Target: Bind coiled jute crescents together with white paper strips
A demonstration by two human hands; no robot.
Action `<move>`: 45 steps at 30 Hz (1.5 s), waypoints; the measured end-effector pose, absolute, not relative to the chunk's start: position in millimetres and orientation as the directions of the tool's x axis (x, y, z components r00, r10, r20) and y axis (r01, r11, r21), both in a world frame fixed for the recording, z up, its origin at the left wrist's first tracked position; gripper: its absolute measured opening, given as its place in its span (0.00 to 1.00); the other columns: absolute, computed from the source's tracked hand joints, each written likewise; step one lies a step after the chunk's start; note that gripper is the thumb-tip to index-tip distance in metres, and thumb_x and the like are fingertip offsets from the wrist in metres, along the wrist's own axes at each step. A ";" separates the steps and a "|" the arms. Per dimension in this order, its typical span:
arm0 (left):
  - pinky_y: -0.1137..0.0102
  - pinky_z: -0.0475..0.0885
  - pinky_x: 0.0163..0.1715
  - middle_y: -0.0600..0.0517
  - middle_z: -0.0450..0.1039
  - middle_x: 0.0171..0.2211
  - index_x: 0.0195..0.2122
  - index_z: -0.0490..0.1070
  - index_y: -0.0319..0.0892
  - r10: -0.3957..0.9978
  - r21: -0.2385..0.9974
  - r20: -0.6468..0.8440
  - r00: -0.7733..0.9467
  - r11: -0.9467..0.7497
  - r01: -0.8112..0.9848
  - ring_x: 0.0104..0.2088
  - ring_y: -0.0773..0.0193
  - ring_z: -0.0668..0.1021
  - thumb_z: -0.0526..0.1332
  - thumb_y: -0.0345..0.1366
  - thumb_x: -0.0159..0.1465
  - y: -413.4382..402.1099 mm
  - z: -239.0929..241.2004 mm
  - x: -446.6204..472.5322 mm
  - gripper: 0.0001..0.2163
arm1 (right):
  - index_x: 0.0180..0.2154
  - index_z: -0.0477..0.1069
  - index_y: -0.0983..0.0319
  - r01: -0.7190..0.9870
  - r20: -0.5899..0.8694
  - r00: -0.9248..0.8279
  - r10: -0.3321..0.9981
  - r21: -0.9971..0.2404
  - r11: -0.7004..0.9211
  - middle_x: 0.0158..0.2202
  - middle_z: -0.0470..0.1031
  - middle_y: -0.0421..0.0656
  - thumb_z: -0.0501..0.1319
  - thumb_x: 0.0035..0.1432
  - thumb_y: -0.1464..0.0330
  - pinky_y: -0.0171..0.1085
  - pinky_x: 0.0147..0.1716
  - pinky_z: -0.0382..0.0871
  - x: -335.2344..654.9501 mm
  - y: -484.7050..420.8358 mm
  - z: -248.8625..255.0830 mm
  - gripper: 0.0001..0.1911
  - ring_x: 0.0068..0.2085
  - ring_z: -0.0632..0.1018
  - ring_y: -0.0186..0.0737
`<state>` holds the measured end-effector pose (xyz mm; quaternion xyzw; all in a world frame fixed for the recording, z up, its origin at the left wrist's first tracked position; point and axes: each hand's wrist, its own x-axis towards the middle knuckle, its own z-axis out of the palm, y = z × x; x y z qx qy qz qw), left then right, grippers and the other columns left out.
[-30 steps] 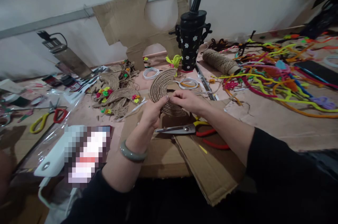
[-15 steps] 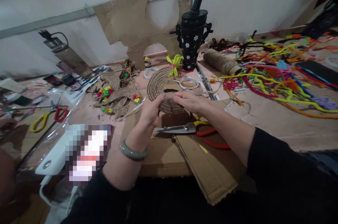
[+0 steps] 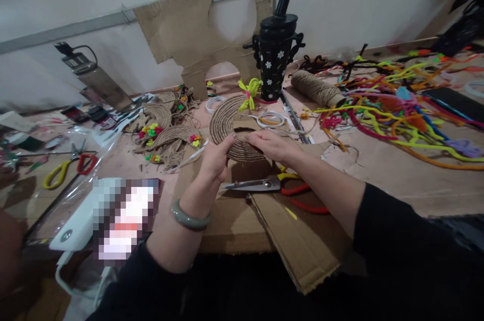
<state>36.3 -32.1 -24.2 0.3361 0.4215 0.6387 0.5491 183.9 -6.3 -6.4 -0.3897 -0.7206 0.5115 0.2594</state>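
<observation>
A curved, crescent-like piece of jute twine laid in close rows (image 3: 223,122) is held between my two hands above the cardboard. A neon-yellow bow (image 3: 248,94) with a bit of pink sits at its upper end. My left hand (image 3: 217,157) is closed on its lower left, thumb on top of the rows. On the lower right part, my right hand (image 3: 270,144) pinches the twine with its fingertips, partly hiding that end. Below the hands, large scissors with red and yellow handles (image 3: 264,185) lie on the cardboard (image 3: 236,230).
Finished-looking twine crescents (image 3: 176,137) with coloured knots lie left. Behind stand a black flowered cup (image 3: 274,59) and a bottle (image 3: 102,84). A twine spool (image 3: 317,88) and tangled coloured cords (image 3: 401,114) lie right. Smaller scissors (image 3: 70,167) and a white power bank (image 3: 85,215) are at left.
Almost nothing differs. The twine piece and both hands have stayed in place, with only a very slight shift. The blurred shape at the left edge has moved a little.
</observation>
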 end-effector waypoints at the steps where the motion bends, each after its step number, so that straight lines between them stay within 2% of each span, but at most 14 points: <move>1: 0.68 0.73 0.36 0.50 0.78 0.33 0.34 0.74 0.38 0.985 0.908 -0.030 -0.173 -0.045 -0.416 0.31 0.65 0.78 0.70 0.34 0.47 -31.8 -24.9 36.1 0.13 | 0.22 0.57 0.60 0.289 -0.025 -0.568 0.823 -0.942 0.171 0.22 0.58 0.37 0.47 0.59 0.62 0.34 0.24 0.53 184.4 -6.0 -7.0 0.15 0.24 0.59 0.31; 10: 0.70 0.72 0.35 0.52 0.77 0.30 0.34 0.73 0.38 0.977 0.888 -0.086 -0.194 -0.013 -0.460 0.29 0.67 0.77 0.71 0.33 0.43 -33.7 -19.5 39.7 0.16 | 0.21 0.55 0.60 0.349 0.049 -0.545 0.837 -0.894 0.280 0.21 0.54 0.36 0.50 0.58 0.63 0.34 0.24 0.50 180.9 -4.5 -10.8 0.15 0.24 0.57 0.31; 15: 0.69 0.71 0.36 0.52 0.77 0.30 0.34 0.73 0.38 0.980 0.889 -0.067 -0.190 -0.028 -0.457 0.30 0.66 0.77 0.71 0.34 0.44 -31.6 -21.8 37.4 0.15 | 0.21 0.57 0.60 0.332 0.008 -0.517 0.856 -0.920 0.210 0.21 0.58 0.37 0.48 0.59 0.63 0.34 0.25 0.53 181.1 -5.9 -5.8 0.16 0.24 0.60 0.32; 20: 0.71 0.70 0.32 0.53 0.75 0.27 0.31 0.73 0.37 0.974 0.904 -0.081 -0.211 -0.017 -0.428 0.26 0.69 0.75 0.71 0.34 0.43 -30.5 -24.1 36.3 0.14 | 0.26 0.64 0.62 0.277 0.058 -0.504 0.862 -0.934 0.225 0.23 0.62 0.37 0.54 0.54 0.66 0.33 0.26 0.56 181.8 -7.3 -3.5 0.07 0.25 0.62 0.31; 25: 0.71 0.70 0.32 0.53 0.75 0.28 0.32 0.72 0.37 0.974 0.914 -0.069 -0.218 -0.025 -0.405 0.27 0.69 0.74 0.70 0.33 0.44 -30.2 -24.5 35.8 0.14 | 0.26 0.64 0.62 0.273 0.021 -0.526 0.850 -0.942 0.193 0.23 0.62 0.36 0.53 0.54 0.69 0.32 0.26 0.57 181.6 -7.6 -2.5 0.06 0.25 0.63 0.30; 28: 0.70 0.70 0.34 0.52 0.75 0.28 0.32 0.72 0.37 0.973 0.918 -0.077 -0.219 -0.017 -0.397 0.27 0.68 0.75 0.70 0.34 0.43 -30.4 -23.9 35.5 0.15 | 0.26 0.63 0.62 0.270 0.006 -0.535 0.845 -0.946 0.178 0.23 0.63 0.36 0.52 0.55 0.69 0.33 0.26 0.57 181.3 -8.1 -1.8 0.07 0.25 0.63 0.31; 34: 0.70 0.70 0.34 0.54 0.74 0.27 0.31 0.72 0.38 0.973 0.914 -0.088 -0.212 -0.006 -0.405 0.26 0.69 0.75 0.70 0.34 0.42 -31.3 -22.5 36.2 0.15 | 0.25 0.62 0.61 0.310 0.052 -0.535 0.843 -0.916 0.253 0.23 0.61 0.37 0.52 0.56 0.67 0.33 0.26 0.55 182.7 -5.8 -5.6 0.09 0.25 0.62 0.31; 38: 0.70 0.70 0.33 0.53 0.74 0.27 0.31 0.72 0.38 0.973 0.909 -0.097 -0.210 0.000 -0.418 0.26 0.69 0.75 0.70 0.35 0.43 -31.0 -23.3 35.7 0.15 | 0.24 0.60 0.61 0.315 0.025 -0.558 0.829 -0.918 0.240 0.21 0.57 0.36 0.49 0.58 0.63 0.34 0.24 0.52 184.7 -4.5 -5.0 0.13 0.24 0.59 0.31; 45: 0.70 0.71 0.35 0.53 0.75 0.29 0.33 0.72 0.38 0.974 0.906 -0.086 -0.210 -0.011 -0.423 0.27 0.69 0.75 0.70 0.33 0.44 -32.4 -21.2 36.5 0.15 | 0.21 0.57 0.60 0.387 0.064 -0.550 0.833 -0.865 0.321 0.20 0.54 0.35 0.51 0.57 0.66 0.34 0.25 0.50 184.2 -5.4 -3.7 0.13 0.24 0.58 0.30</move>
